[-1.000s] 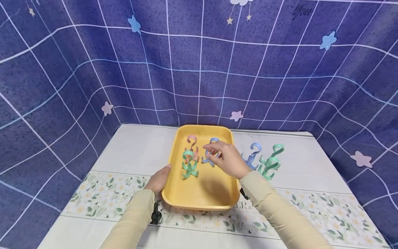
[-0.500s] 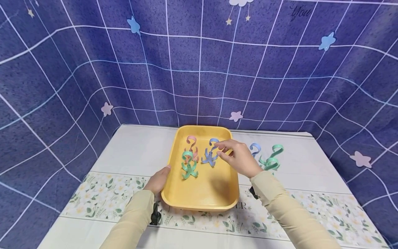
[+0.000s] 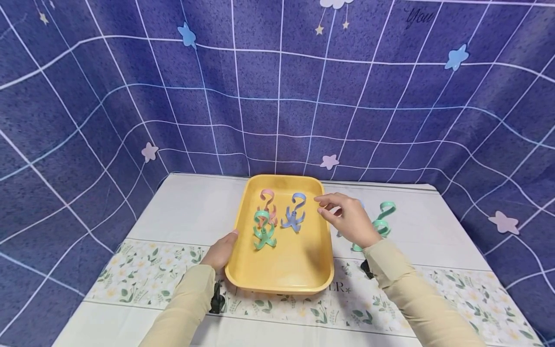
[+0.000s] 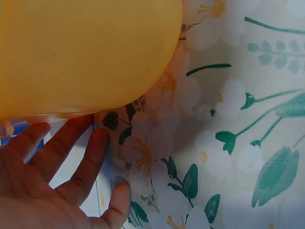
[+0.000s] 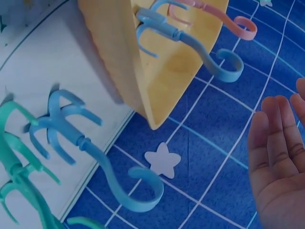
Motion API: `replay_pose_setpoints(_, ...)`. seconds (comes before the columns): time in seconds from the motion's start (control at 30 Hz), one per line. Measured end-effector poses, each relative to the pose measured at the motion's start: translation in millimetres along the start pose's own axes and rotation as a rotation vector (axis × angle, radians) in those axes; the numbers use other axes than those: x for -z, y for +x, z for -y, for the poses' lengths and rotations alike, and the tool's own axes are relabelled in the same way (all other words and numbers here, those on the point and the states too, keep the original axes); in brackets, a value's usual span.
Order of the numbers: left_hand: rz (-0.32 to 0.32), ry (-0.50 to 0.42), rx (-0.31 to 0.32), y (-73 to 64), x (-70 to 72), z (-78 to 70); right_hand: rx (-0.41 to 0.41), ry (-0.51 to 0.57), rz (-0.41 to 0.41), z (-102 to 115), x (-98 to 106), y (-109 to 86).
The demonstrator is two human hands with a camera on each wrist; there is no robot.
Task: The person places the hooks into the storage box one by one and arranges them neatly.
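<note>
The yellow tray (image 3: 282, 262) holds a pink hanging hook (image 3: 267, 195), a green hanging hook (image 3: 264, 236) and a blue hanging hook (image 3: 294, 219), each curled at the top with several prongs below. At the tray's left rim, my left hand (image 3: 221, 250) holds the edge; in the left wrist view its fingers (image 4: 71, 143) reach to the tray's outside. My right hand (image 3: 349, 217), loosely bent and with nothing in it, hovers by the right rim. It partly covers another blue hook (image 5: 81, 138) and green hooks (image 3: 387, 207) lying right of the tray.
A white table cover (image 3: 173, 207) with a floral band (image 3: 147, 270) lies under everything. Behind it hangs a blue gridded curtain (image 3: 277, 120) with star shapes. The loose hooks stand close together on the table's right side.
My right hand has drawn back from the blue hook in the tray and moved right, past the rim, toward the loose hooks. My left hand and the tray stay where they were.
</note>
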State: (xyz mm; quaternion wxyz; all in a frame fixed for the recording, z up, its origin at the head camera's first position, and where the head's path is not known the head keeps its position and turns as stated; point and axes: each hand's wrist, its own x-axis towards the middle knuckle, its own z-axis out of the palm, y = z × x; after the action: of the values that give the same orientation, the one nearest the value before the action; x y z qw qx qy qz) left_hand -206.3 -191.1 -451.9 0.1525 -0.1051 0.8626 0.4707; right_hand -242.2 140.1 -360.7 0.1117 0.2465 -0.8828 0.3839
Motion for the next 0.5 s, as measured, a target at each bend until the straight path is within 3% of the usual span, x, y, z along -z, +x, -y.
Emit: replay_pose_setpoints(0.5, -0.01, 0.011, 0.024, 0.3, -0.2, -1.5, -0.052, -0.03, -0.065, -16, 21, -12.5)
